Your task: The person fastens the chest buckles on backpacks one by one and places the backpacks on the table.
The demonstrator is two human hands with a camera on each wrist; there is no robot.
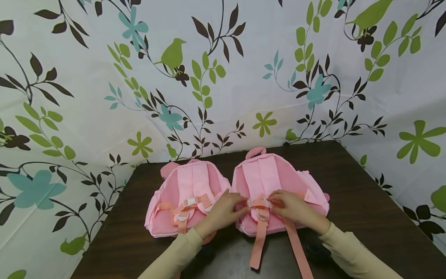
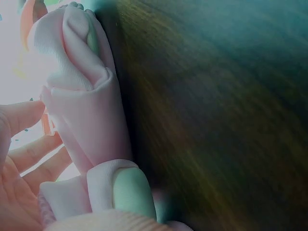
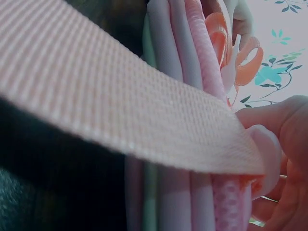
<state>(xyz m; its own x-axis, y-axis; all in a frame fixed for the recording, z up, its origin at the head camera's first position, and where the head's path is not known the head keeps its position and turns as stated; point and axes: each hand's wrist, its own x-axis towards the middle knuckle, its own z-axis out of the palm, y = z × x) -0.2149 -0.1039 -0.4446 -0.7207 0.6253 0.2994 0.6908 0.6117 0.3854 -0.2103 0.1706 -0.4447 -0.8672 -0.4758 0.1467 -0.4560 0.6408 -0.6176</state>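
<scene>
Two pink backpacks lie side by side with their strap sides up. Both of my hands are at the right backpack (image 1: 289, 170), over the lower ends of its shoulder straps. My left hand (image 1: 228, 209) pinches the left end of a short orange cross strap (image 1: 259, 202) by a pale buckle. From the other side, my right hand (image 1: 292, 207) grips the strap's right end. The right wrist view has its thumb and fingers around a padded pink strap end (image 3: 267, 159), with wide orange webbing (image 3: 144, 110) coming out. Fingers partly hide the buckle pieces.
Close on the left lies the other backpack (image 1: 163, 221), its cross strap fastened with a white buckle (image 1: 190, 201). Two orange strap tails (image 1: 258, 246) hang toward me over the dark wooden table (image 1: 376, 217). A patterned cloth (image 1: 237, 93) hangs behind.
</scene>
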